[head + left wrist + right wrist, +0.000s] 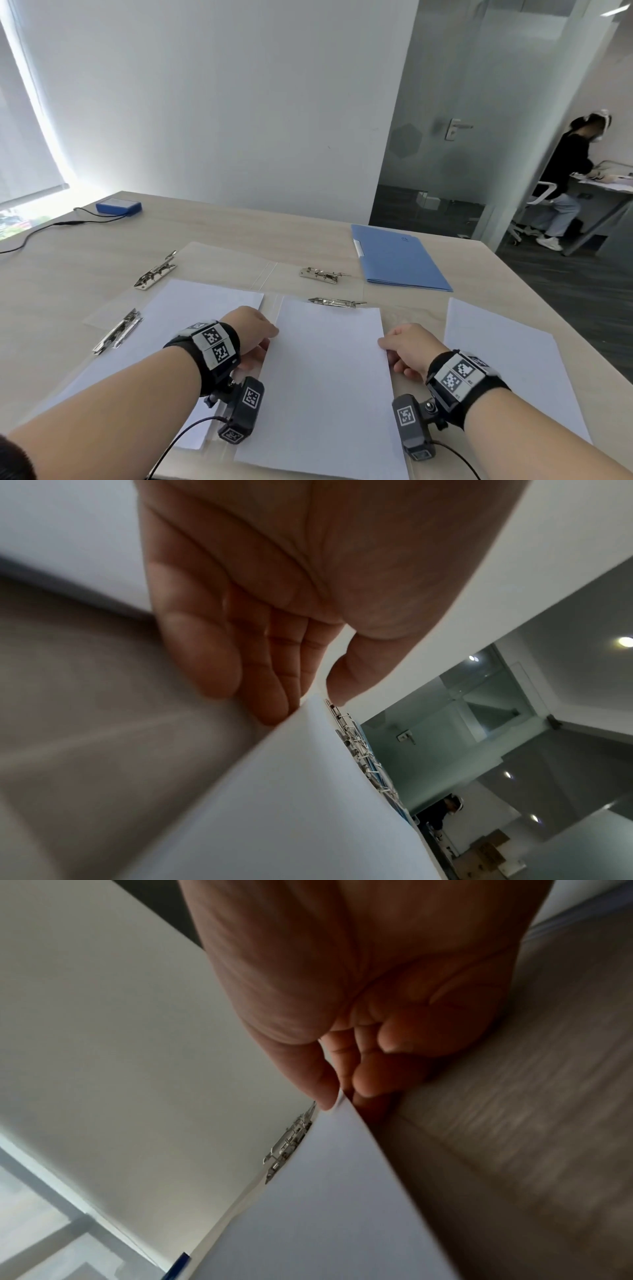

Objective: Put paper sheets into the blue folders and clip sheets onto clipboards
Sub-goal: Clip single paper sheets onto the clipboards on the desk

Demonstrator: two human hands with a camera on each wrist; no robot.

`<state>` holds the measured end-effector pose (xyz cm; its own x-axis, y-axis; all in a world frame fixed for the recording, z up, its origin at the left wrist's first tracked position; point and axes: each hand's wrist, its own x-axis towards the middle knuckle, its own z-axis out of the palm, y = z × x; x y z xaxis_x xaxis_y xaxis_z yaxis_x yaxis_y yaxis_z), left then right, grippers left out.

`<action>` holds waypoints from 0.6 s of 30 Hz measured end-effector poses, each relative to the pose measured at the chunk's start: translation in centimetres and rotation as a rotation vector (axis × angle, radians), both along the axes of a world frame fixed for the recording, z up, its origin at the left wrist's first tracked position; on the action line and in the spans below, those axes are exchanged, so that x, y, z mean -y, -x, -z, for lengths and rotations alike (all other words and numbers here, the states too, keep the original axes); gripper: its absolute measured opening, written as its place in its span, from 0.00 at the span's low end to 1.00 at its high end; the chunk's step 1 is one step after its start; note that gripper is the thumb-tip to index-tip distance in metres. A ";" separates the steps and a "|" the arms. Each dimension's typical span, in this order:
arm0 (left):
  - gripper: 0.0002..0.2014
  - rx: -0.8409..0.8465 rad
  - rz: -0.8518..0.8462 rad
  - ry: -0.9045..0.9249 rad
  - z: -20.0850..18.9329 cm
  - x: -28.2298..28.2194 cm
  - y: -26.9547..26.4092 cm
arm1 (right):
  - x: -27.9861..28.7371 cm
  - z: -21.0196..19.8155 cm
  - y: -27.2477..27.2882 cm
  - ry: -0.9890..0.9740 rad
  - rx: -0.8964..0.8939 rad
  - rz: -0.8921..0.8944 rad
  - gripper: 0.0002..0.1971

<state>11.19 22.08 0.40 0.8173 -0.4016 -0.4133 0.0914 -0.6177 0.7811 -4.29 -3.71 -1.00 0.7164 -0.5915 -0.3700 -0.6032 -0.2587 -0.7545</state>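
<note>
Paper sheet [329, 377] at desk [239, 226] near edge, top under metal clip [337, 302]. Left hand [251, 334], right hand [409, 347] pinch opposite side edges. Light, floppy, creases easily; hold both edges, keep taut.

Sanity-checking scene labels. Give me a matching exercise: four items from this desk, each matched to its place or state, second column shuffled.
Column 1:
1. middle sheet
2. blue folder
3. blue box
4. right-hand sheet

Column 2:
A. far left of the table, cable attached
B. lying flat and untouched, right of the right hand
C. held at both side edges by the left hand and the right hand
D. closed, far right of the table

Pairs: 1-C, 2-D, 3-A, 4-B
</note>
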 end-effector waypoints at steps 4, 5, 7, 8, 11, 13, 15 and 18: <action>0.09 0.201 0.067 -0.122 0.3 -0.1 -0.9 | 0.3 0.1 -0.3 -0.020 -0.007 0.013 0.05; 0.09 0.222 0.075 -0.132 0.4 -0.3 -1.2 | 0.4 0.2 -0.4 -0.033 -0.001 0.024 0.05; 0.10 0.232 0.083 -0.130 0.9 -0.5 -1.6 | 0.6 0.5 -0.5 -0.057 0.013 0.040 0.03; 0.11 0.227 0.086 -0.126 1.2 -0.6 -1.8 | 0.7 0.6 -0.5 -0.062 0.017 0.046 0.02; 0.10 0.213 0.103 -0.107 1.9 -0.6 -2.3 | 0.8 0.9 -0.6 -0.052 0.019 0.056 0.01; 0.09 0.219 0.120 -0.103 2.1 -0.6 -2.4 | 0.8 1.0 -0.7 -0.044 0.018 0.057 0.02; 0.09 0.237 0.138 -0.108 2.3 -0.6 -2.5 | 0.7 0.9 -0.8 -0.038 0.016 0.055 0.02; 0.08 0.254 0.141 -0.103 2.7 -0.6 -2.7 | 0.6 0.8 -0.8 -0.030 0.000 0.041 0.02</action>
<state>13.89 22.66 -2.27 0.8388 -0.4851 -0.2472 -0.1915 -0.6878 0.7002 -3.50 -4.31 -1.82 0.6916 -0.6093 -0.3878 -0.6128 -0.2109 -0.7616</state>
